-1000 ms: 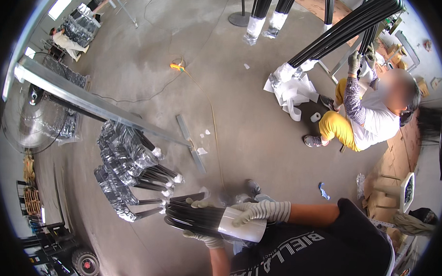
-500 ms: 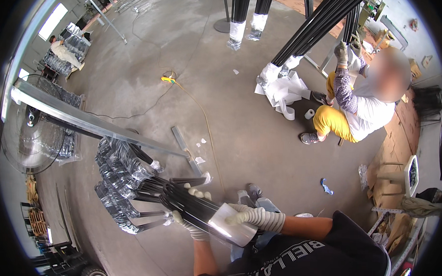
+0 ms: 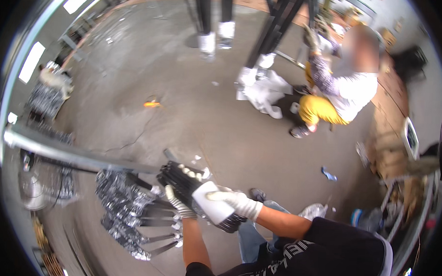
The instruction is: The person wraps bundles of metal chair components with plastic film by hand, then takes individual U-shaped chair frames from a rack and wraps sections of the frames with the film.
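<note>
In front of my body, a bundle of slim black tubes (image 3: 176, 183) is held tilted, its near end pointing down toward my lap. A white plastic sheet (image 3: 209, 210) wraps around the near part of it. My left hand (image 3: 181, 205), in a pale knit glove, is closed around the bundle from below, its fingertips showing over the far side. My right hand (image 3: 238, 203), gloved too, is pressed on the white sheet and closed over the bundle's near part. To the left lie several black bundles wrapped in clear film (image 3: 124, 195), their bare ends pointing toward me.
A metal beam (image 3: 79, 150) crosses at left above the wrapped bundles. Across the floor a co-worker in yellow trousers (image 3: 319, 110) sits beside leaning black tubes (image 3: 278, 28) and crumpled white sheeting (image 3: 269, 93). An orange power strip (image 3: 152, 104) and a blue scrap (image 3: 329, 174) lie on the floor.
The bundle has come away from the wrapped pile, drawn right and tilted, with both hands still on it. My head view has shifted, blurring the picture. The co-worker's hands remain at the leaning tubes.
</note>
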The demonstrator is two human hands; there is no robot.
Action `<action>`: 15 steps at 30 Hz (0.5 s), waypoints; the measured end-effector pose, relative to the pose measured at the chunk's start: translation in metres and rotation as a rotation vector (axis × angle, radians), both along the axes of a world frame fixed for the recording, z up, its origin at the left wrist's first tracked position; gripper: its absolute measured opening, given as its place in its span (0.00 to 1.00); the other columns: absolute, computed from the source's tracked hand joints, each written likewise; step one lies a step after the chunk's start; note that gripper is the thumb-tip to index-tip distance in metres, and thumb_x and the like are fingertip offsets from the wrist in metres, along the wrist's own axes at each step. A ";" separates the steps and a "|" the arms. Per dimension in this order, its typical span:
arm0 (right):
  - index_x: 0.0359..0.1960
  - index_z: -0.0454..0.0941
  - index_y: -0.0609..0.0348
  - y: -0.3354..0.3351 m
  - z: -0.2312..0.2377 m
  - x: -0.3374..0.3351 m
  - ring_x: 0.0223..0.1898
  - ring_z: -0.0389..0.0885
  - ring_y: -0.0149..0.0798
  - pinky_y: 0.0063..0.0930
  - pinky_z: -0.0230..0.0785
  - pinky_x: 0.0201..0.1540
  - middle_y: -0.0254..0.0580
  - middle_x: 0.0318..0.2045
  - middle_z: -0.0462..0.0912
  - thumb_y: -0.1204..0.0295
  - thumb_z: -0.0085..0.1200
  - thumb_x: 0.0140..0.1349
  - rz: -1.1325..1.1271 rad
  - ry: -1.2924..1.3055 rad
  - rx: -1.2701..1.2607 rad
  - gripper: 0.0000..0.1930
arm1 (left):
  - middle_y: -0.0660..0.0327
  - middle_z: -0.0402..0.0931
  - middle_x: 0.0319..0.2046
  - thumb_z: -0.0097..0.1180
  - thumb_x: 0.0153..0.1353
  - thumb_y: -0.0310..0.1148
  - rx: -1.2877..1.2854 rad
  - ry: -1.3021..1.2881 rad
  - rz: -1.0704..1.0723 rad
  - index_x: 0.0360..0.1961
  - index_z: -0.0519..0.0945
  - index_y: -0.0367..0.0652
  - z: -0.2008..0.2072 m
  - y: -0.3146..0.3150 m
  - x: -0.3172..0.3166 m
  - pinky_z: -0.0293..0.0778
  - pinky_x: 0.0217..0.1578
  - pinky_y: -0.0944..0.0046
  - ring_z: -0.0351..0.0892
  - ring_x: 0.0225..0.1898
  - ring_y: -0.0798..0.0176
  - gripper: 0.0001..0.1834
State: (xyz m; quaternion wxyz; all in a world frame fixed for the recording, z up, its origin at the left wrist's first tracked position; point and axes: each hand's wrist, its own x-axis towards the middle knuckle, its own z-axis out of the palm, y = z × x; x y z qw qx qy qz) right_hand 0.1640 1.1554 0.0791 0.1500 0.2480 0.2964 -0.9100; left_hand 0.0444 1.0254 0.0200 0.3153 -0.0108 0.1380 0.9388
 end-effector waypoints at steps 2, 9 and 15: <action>0.53 0.65 0.61 -0.006 -0.028 -0.002 0.36 0.78 0.36 0.28 0.72 0.37 0.47 0.40 0.76 0.58 0.63 0.47 -0.060 -0.106 0.024 0.34 | 0.59 0.69 0.40 0.52 0.51 0.50 -0.039 0.006 0.005 0.54 0.63 0.39 0.000 0.014 0.006 0.59 0.53 0.56 0.69 0.41 0.60 0.34; 0.51 0.68 0.62 0.004 0.000 -0.005 0.39 0.77 0.35 0.27 0.70 0.42 0.43 0.40 0.77 0.54 0.66 0.42 -0.050 0.054 0.014 0.36 | 0.54 0.67 0.50 0.47 0.53 0.55 0.045 0.063 -0.018 0.57 0.60 0.35 -0.010 0.012 0.011 0.57 0.57 0.55 0.67 0.51 0.57 0.38; 0.36 0.77 0.57 0.017 -0.017 -0.005 0.33 0.79 0.34 0.28 0.72 0.38 0.41 0.31 0.80 0.63 0.66 0.44 -0.011 -0.056 -0.348 0.19 | 0.53 0.65 0.52 0.51 0.52 0.54 0.064 0.038 0.011 0.58 0.57 0.37 -0.052 0.010 0.065 0.56 0.58 0.54 0.66 0.53 0.56 0.40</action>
